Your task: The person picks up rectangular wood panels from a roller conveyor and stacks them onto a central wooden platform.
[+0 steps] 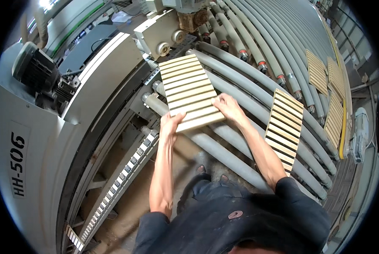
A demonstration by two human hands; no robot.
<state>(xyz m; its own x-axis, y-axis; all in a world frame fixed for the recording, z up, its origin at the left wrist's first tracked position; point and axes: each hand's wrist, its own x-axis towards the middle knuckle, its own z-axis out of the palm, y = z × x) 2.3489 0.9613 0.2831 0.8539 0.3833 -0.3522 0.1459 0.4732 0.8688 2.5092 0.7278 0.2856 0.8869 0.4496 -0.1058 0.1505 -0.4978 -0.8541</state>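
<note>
While the left hand (170,124) grasps the near left corner and the right hand (230,109) the right edge, the slatted wooden panel (187,86) sits over the grey rollers (223,154); contact beneath: cannot tell. Grip: thumbs on top, near end only. Risk: uneven lifting might tip the far end into the guide wheels (163,49) or drop a corner between rollers. Room: tight leftward, by the machine housing (41,148); wider rightward, though the right forearm could brush the second slatted panel (284,131).
</note>
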